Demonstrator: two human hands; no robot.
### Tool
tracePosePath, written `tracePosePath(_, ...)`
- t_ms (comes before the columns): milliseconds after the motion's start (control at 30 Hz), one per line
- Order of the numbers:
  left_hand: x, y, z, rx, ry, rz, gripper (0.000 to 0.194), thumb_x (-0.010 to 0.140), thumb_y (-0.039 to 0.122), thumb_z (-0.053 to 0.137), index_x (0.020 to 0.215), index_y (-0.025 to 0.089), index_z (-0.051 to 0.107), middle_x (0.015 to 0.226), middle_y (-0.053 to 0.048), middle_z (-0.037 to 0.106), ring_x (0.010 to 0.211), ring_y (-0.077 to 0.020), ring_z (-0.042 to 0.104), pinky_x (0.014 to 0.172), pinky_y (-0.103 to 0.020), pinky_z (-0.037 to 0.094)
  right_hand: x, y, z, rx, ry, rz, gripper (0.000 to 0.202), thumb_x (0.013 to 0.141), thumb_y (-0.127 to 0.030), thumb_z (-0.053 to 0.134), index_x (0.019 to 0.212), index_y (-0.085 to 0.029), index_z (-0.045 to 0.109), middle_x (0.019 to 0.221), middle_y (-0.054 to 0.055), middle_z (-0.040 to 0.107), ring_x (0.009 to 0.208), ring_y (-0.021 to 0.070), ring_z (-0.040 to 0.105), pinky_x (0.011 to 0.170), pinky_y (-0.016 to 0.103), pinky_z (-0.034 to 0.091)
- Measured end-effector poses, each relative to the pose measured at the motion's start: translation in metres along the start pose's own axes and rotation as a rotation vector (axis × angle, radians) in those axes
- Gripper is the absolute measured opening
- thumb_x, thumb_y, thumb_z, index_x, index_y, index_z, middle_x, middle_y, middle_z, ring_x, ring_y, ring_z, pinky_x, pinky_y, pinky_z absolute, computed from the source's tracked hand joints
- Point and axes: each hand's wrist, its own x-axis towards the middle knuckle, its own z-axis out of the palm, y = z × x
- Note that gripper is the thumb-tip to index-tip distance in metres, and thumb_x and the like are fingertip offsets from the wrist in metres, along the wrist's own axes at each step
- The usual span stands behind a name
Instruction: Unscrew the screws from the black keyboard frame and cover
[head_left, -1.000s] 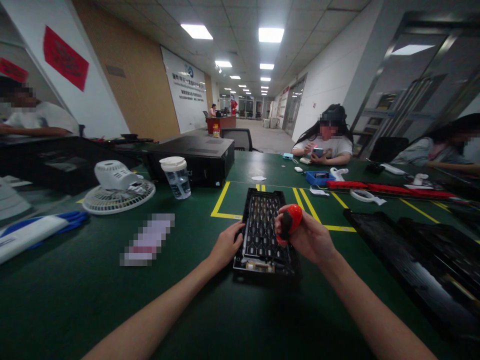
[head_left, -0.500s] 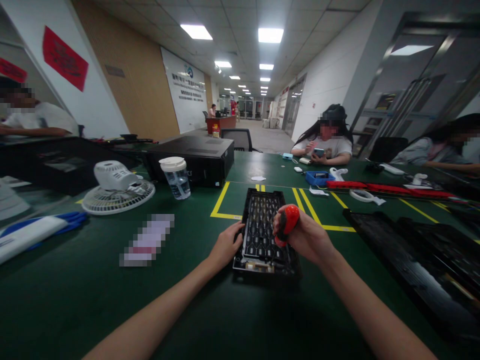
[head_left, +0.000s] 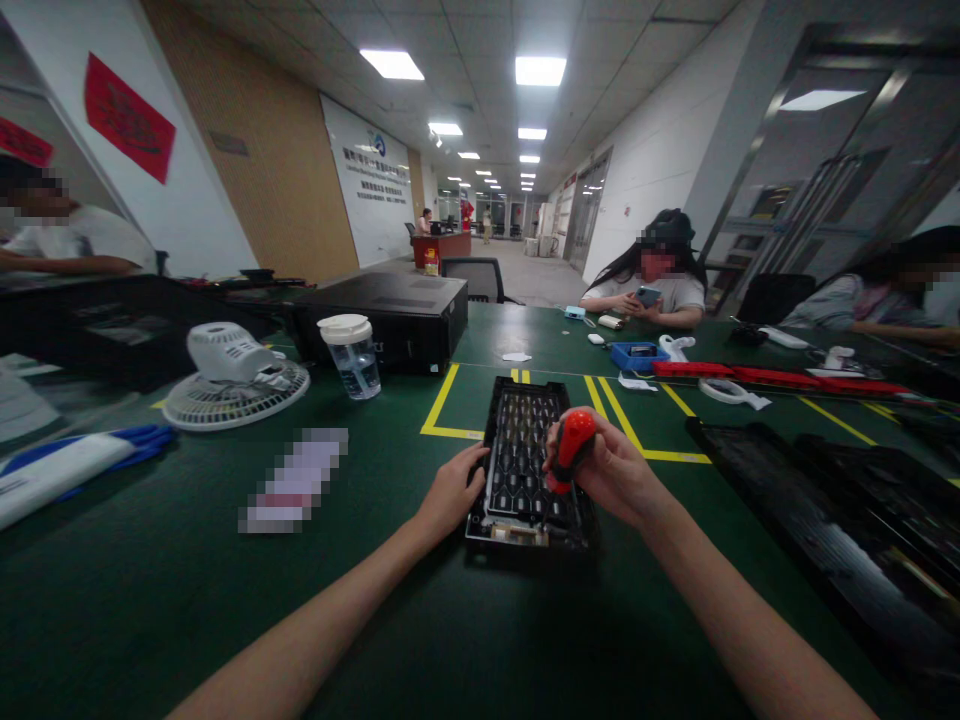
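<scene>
A black rectangular panel (head_left: 525, 480) with rows of honeycomb-like cutouts lies lengthwise on the green table in front of me. My left hand (head_left: 452, 490) holds its left edge, thumb and fingers curled at the rim. Over the panel's right side, my right hand (head_left: 611, 470) is closed round the red and black handle of a screwdriver (head_left: 576, 437). The screwdriver is tilted, its dark shaft pointing down at the near right part of the panel. I cannot make out exactly where its tip touches.
A lidded cup (head_left: 352, 355), a white fan (head_left: 236, 385) and a black computer case (head_left: 382, 310) stand left. On the right lie dark panels (head_left: 825, 520), a blue tray (head_left: 637, 355) and a red strip (head_left: 780, 378). A person (head_left: 652, 275) opposite holds a phone.
The screwdriver handle has turned slightly in my right hand, showing more red, and my fingers have shifted around it. My left hand and the panel stay put.
</scene>
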Motion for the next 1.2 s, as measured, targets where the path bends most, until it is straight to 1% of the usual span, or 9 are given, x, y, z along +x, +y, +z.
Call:
tracePosePath(200,-0.001,0.0,0.001,-0.001,0.005,-0.004,0.036,0.082,0.022,0.039,0.114,0.016,0.055,0.124,-0.006,0.054,0.116,-0.0166,0.048,0.103,-0.034,0.035,-0.001,-0.001,-0.007,-0.007,-0.037,0.013,0.039,0.08,-0.036,0.057,0.114,-0.016,0.05,0.098,0.009,0.055,0.085,0.02,0.058,0.078,0.036,0.046)
tracePosePath(433,-0.001,0.0,0.0,0.005,-0.006,-0.006,0.036,0.083,0.024,0.038,0.115,0.016,0.054,0.126,-0.006,0.052,0.117,-0.0165,0.047,0.103,-0.034,0.034,-0.002,-0.004,-0.011,0.06,-0.088,0.038,0.037,0.082,-0.035,0.054,0.113,-0.016,0.052,0.098,0.008,0.055,0.085,0.0209,0.057,0.08,0.039,0.045)
tracePosePath(667,-0.001,0.0,0.0,0.006,-0.007,-0.01,0.036,0.083,0.024,0.039,0.116,0.017,0.054,0.126,-0.006,0.053,0.117,-0.0169,0.047,0.103,-0.035,0.034,-0.002,0.0,-0.014,0.083,-0.122,0.06,0.04,0.079,-0.039,0.057,0.111,-0.016,0.053,0.091,0.008,0.055,0.081,0.0198,0.055,0.072,0.035,0.045)
tracePosePath(833,-0.001,0.001,-0.001,0.009,-0.004,-0.006,0.036,0.083,0.023,0.039,0.115,0.016,0.054,0.125,-0.007,0.053,0.117,-0.0168,0.048,0.103,-0.034,0.035,-0.002,0.0,-0.014,0.098,-0.111,0.057,0.039,0.076,-0.041,0.06,0.107,-0.017,0.054,0.091,0.007,0.055,0.083,0.0188,0.054,0.073,0.034,0.045)
tracePosePath(1000,0.0,0.001,0.0,0.018,0.002,-0.004,0.036,0.082,0.022,0.04,0.114,0.015,0.055,0.124,-0.007,0.054,0.116,-0.0166,0.048,0.102,-0.034,0.035,-0.002,0.0,-0.014,0.099,-0.104,0.066,0.039,0.077,-0.041,0.059,0.108,-0.018,0.053,0.094,0.007,0.055,0.082,0.0186,0.055,0.068,0.032,0.046)
tracePosePath(1200,-0.001,-0.002,0.002,0.012,0.003,-0.001,0.037,0.082,0.023,0.039,0.115,0.015,0.054,0.125,-0.007,0.053,0.117,-0.0163,0.048,0.103,-0.034,0.034,-0.002,0.0,-0.011,0.103,-0.065,0.039,0.038,0.075,-0.041,0.062,0.106,-0.019,0.053,0.093,0.006,0.056,0.083,0.0179,0.054,0.071,0.033,0.046)
